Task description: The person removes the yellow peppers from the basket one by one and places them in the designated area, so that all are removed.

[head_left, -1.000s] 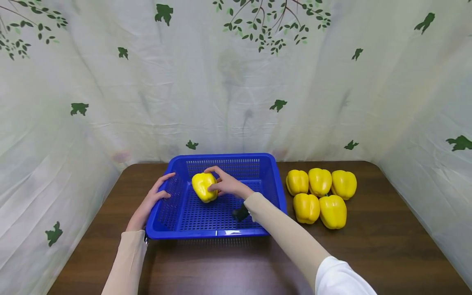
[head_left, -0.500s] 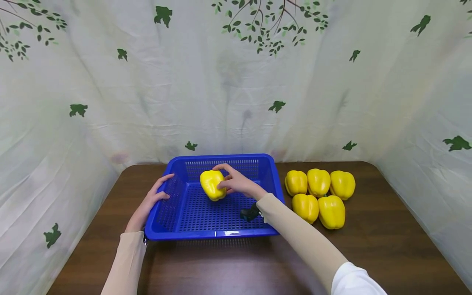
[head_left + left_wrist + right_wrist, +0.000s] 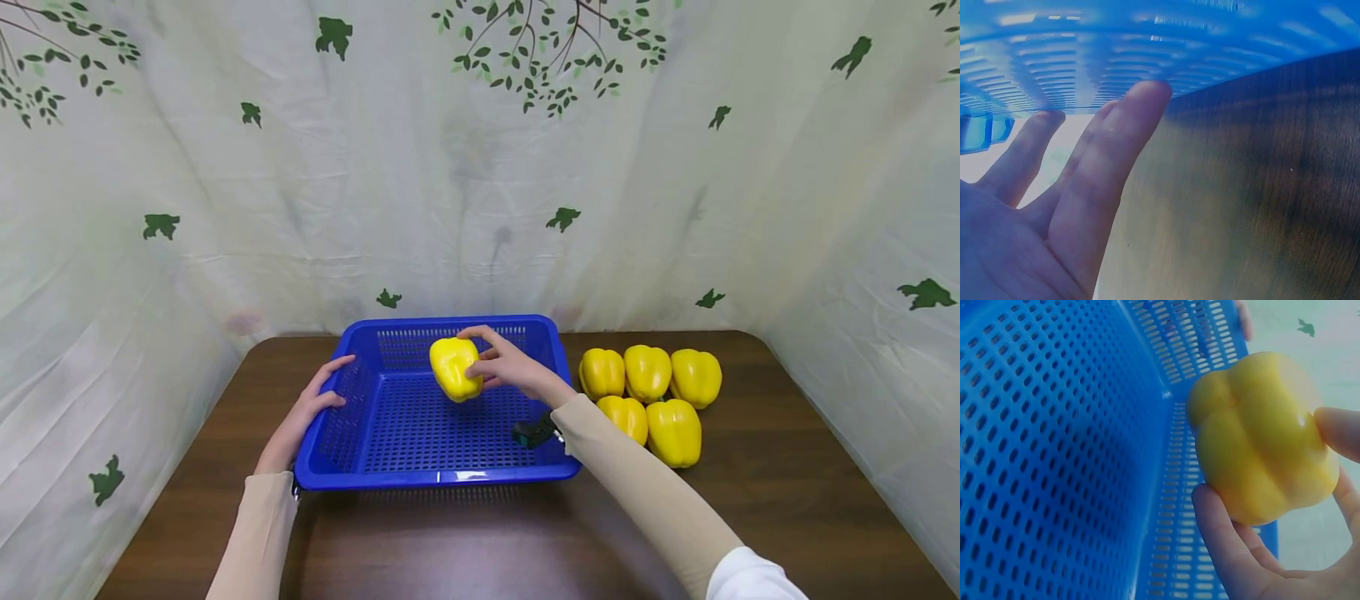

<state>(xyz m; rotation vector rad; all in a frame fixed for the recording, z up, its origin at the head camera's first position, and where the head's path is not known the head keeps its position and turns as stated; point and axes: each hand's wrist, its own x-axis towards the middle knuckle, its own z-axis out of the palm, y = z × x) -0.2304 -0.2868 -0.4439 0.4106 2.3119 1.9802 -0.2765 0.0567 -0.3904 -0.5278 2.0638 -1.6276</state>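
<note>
In the head view, my right hand (image 3: 513,368) holds a yellow bell pepper (image 3: 452,371) above the floor of a blue plastic basket (image 3: 367,481). Thumb and fingertips pinch the pepper's sides, as the right wrist view shows, with its lobed end (image 3: 1254,434) towards the camera. My left hand (image 3: 303,412) grips the basket's left side, thumb and a finger over the rim. The left wrist view has its other fingers (image 3: 1107,150) stretched out under the rim against the slotted outer wall (image 3: 1116,62).
Several more yellow bell peppers (image 3: 673,433) stand in two rows on the brown wooden table (image 3: 795,492), right of the basket. A black wrist camera (image 3: 534,431) sits under my right wrist. A white leaf-patterned curtain (image 3: 465,167) closes off the back and sides.
My right hand has carried the bell pepper rightward and slightly up over the basket. My left hand stays on the basket's left side, and the other peppers keep their places.
</note>
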